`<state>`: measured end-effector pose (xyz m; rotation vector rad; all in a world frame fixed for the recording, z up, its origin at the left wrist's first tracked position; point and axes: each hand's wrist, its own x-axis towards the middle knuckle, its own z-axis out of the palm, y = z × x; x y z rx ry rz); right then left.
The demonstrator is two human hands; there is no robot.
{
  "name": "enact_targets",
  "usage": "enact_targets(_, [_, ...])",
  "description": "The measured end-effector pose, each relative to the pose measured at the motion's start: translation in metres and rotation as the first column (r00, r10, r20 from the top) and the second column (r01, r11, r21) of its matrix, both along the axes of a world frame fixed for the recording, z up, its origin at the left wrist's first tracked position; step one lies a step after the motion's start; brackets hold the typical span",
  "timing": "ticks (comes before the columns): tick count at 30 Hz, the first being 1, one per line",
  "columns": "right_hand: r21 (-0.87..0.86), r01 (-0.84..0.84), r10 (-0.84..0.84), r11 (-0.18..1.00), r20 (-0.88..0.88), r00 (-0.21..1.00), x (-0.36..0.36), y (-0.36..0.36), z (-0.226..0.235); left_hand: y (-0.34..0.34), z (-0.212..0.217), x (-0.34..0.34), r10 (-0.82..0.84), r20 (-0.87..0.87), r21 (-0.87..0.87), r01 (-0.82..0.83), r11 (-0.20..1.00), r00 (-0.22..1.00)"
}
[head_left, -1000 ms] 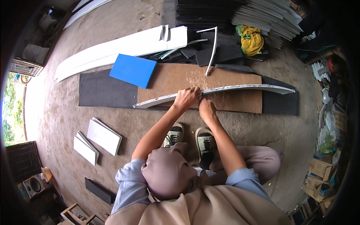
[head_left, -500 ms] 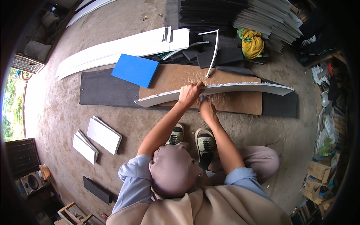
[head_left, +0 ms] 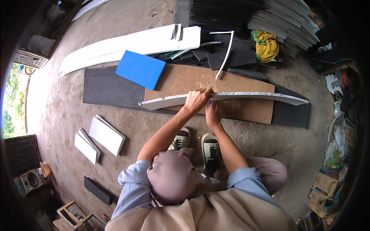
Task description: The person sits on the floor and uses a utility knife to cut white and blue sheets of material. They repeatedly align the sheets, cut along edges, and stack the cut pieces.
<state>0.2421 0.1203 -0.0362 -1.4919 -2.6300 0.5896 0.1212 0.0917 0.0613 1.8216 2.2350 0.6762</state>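
Note:
A long white foam-like strip (head_left: 246, 97) stands on its edge across a brown wooden board (head_left: 246, 111), its upper edge rough and its length bowed. My left hand (head_left: 197, 99) is closed over the strip near its middle, fingers hooked on the top edge. Just to the right and nearer to me, my right hand (head_left: 212, 115) is closed around a small blue tool (head_left: 210, 103), mostly hidden in the fingers, close against the strip's near side. Its blade or tip does not show. Under the board lies a long black sheet (head_left: 111, 86).
A blue block (head_left: 140, 69) rests on the board's left end. Beyond lie white sheets (head_left: 127, 46), a thin white offcut (head_left: 227, 57), black pieces (head_left: 231, 59) and a yellow-green cloth (head_left: 266, 47). White panels (head_left: 107, 135) and a black block (head_left: 98, 190) are on the floor to the left.
The view has shifted a little. The strip's right part sits slightly lower in the picture, and both hands keep their places by its middle.

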Motion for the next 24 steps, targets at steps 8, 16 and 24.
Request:
enact_targets(8, [0.169,0.009,0.002,0.986,-0.066,0.998,-0.002,0.010,-0.018,0.010,0.003,0.005,0.011,-0.148,-0.051,-0.019,0.998,0.989])
enact_targets(16, [-0.173,0.009,0.003,0.985,0.071,0.997,-0.025,0.021,0.026,0.020,0.006,-0.013,0.097,-0.151,0.063,-0.088,0.994,0.984])
enact_targets(24, [-0.041,-0.018,0.018,0.999,0.010,1.000,-0.030,0.033,-0.007,0.034,0.010,-0.014,0.034,-0.163,-0.095,-0.050,0.994,0.986])
